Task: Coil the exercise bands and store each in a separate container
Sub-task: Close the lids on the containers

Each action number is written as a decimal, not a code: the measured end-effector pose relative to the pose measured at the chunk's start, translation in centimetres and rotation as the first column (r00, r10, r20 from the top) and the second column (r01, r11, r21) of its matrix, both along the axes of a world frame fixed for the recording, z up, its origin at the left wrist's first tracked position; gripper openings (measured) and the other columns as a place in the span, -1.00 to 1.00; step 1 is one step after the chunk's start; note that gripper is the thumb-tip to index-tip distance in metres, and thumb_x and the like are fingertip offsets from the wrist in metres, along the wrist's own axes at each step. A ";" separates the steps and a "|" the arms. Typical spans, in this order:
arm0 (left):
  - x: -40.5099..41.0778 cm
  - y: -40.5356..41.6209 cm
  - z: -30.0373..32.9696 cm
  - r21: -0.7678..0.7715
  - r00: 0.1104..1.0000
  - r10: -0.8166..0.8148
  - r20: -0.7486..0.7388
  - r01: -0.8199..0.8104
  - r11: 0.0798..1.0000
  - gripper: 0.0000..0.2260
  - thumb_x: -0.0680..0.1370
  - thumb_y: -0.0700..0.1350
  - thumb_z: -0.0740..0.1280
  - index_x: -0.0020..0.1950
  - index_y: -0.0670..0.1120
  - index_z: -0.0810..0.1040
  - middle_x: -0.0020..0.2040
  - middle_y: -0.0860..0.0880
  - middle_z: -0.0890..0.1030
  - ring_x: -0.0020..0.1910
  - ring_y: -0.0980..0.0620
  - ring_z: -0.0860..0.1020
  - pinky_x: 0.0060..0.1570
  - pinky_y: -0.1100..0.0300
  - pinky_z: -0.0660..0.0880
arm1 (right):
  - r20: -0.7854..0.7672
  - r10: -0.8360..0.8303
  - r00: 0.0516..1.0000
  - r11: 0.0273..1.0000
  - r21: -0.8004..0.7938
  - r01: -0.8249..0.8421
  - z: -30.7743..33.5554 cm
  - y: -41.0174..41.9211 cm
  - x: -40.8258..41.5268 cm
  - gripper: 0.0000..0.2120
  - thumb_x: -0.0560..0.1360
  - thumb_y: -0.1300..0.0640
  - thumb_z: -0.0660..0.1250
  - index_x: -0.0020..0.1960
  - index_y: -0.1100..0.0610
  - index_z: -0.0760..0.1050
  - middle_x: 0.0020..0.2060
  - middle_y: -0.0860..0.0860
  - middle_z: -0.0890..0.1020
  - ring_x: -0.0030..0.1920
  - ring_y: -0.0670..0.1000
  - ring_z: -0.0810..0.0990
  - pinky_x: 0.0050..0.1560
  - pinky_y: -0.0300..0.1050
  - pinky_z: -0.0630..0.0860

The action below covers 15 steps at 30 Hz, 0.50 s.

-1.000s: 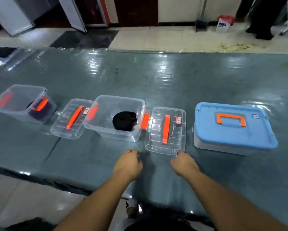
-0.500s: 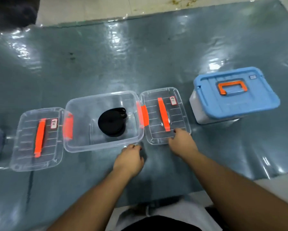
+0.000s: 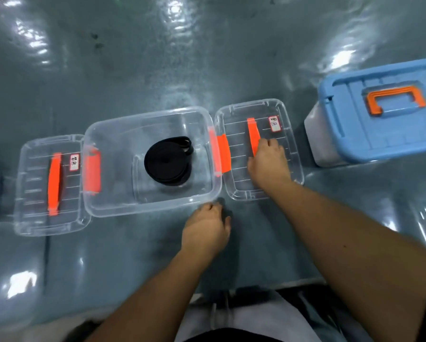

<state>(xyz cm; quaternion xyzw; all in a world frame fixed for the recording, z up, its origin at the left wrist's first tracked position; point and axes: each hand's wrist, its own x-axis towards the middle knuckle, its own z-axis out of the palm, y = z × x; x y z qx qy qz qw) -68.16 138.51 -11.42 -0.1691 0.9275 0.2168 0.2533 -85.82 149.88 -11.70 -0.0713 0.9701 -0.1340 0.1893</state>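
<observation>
Coiled black exercise band point(image 3: 167, 162) lies flat on the floor of the clear container point(image 3: 113, 198) in front of you, roughly at its middle and clear of the walls, with one loose loop poking out toward the far right of the coil.

Your right hand point(image 3: 268, 161) rests on the clear lid point(image 3: 291, 134) that lies upside-up just to the right of that container, its fingers curled at the near end of the lid's orange handle point(image 3: 252, 132); whether they actually grip the handle you cannot tell from this angle. Your left hand point(image 3: 207, 228) sits on the table just at the container's near right corner, fingers curled under and holding nothing, knuckles close to the rim.

The container's orange latch point(image 3: 222, 154) on the right side sits against the lid's edge; a matching orange latch point(image 3: 92, 171) shows on its left side. Beyond that, touching the container's left wall, lies a second clear lid point(image 3: 29, 218) with its own orange handle point(image 3: 54, 183) and a small white label point(image 3: 74, 162). The lid under your right hand carries a similar label point(image 3: 274, 123).

Further right, well apart from your hands, stands a box with a closed blue lid point(image 3: 370, 134) and an orange carry handle point(image 3: 395, 99). All of it sits on a glossy grey-green table cover point(image 3: 157, 58).
</observation>
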 end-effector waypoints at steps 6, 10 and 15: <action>-0.3 0.1 -0.2 0.006 1.000 0.012 0.007 -0.012 1.000 -0.64 0.64 0.13 0.20 0.38 0.01 0.46 0.30 -0.02 0.54 0.31 -0.09 0.50 0.22 0.00 0.50 | -0.021 -0.054 0.998 0.998 0.041 0.055 -0.8 -1.0 -1.4 -0.67 0.62 0.22 0.34 0.34 0.32 0.43 0.32 0.28 0.49 0.32 0.28 0.51 0.36 0.10 0.46; 0.5 -0.1 0.0 -0.007 1.000 0.000 -0.007 0.000 1.000 -0.62 0.64 0.13 0.20 0.41 0.03 0.47 0.34 -0.01 0.53 0.32 -0.08 0.51 0.24 0.01 0.49 | -0.010 -0.078 0.997 0.995 0.068 0.078 -0.5 -0.3 -1.3 -0.72 0.62 0.22 0.33 0.28 0.32 0.48 0.26 0.29 0.56 0.26 0.29 0.58 0.26 0.11 0.53; 1.2 0.1 1.5 -0.004 0.999 -0.041 0.004 0.041 0.999 -0.65 0.64 0.13 0.18 0.37 0.04 0.48 0.33 -0.03 0.53 0.31 -0.11 0.51 0.21 -0.01 0.50 | 0.034 -0.094 0.995 0.995 0.035 0.093 0.6 2.0 1.2 -0.74 0.53 0.17 0.41 0.14 0.32 0.53 0.12 0.30 0.64 0.14 0.31 0.64 0.14 0.08 0.58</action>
